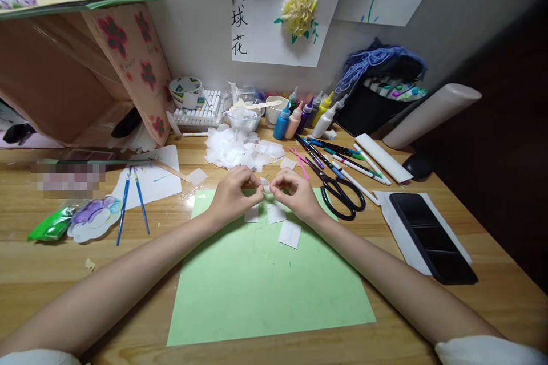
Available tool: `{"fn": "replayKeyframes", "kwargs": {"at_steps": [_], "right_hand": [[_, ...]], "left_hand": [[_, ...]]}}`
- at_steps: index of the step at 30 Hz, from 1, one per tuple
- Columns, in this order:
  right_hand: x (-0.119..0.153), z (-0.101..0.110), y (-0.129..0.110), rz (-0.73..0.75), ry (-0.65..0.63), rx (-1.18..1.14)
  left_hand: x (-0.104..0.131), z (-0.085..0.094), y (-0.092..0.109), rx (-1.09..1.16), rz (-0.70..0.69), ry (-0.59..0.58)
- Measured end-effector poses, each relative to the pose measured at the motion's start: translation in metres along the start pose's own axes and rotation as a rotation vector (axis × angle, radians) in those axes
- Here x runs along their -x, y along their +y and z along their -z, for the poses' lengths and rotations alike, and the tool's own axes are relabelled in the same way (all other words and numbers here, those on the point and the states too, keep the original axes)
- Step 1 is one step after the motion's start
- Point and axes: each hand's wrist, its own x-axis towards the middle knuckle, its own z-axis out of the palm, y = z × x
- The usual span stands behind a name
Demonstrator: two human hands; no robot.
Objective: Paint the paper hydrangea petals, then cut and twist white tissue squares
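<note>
A small white paper piece is pinched between both hands above the far part of a green sheet. My left hand has its fingers closed on the piece's left side. My right hand grips the right side with thumb and fingertips. Below the hands, several small white paper squares lie on the green sheet. Just beyond the hands is a heap of white paper pieces. Black-handled scissors lie right of my right hand, partly over the sheet's edge.
Paint bottles, a bowl with a wooden stick across it and pens are at the back. Brushes and a palette lie left. A black phone-like object rests on white paper at the right.
</note>
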Motion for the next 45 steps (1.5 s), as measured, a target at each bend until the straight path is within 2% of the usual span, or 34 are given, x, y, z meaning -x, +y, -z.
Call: {"fn": "replayKeyframes", "kwargs": {"at_steps": [5,9,15,21,23,26,31,34,37,45], "right_hand": [[0.0,0.0,0.001,0.018,0.009,-0.016],[0.001,-0.001,0.0,0.033,0.005,-0.013],[-0.001,0.0,0.001,0.004,0.048,-0.019],[-0.004,0.004,0.006,-0.095,0.149,-0.114],[-0.004,0.005,0.01,-0.122,0.158,-0.177],[-0.004,0.005,0.013,-0.129,0.133,-0.262],[-0.004,0.002,0.005,-0.144,0.026,-0.247],[-0.003,0.001,-0.001,-0.131,-0.077,-0.251],[-0.002,-0.001,-0.005,-0.118,-0.118,-0.263],[-0.002,-0.002,-0.004,-0.131,-0.093,-0.236]], "left_hand": [[0.001,0.002,0.002,0.027,0.013,-0.073],[0.001,0.002,0.004,-0.033,0.001,-0.126],[0.001,0.002,0.003,-0.015,0.01,-0.11],[0.0,0.003,-0.001,0.034,0.109,0.008],[0.0,0.003,-0.002,0.047,0.125,-0.001],[0.001,0.004,0.001,-0.018,0.083,-0.034],[0.006,0.002,0.011,-0.167,-0.105,0.113],[0.009,0.0,0.011,-0.175,-0.18,0.076],[0.01,-0.002,0.008,-0.161,-0.182,0.071],[0.008,-0.003,0.006,-0.135,-0.168,0.097]]}}
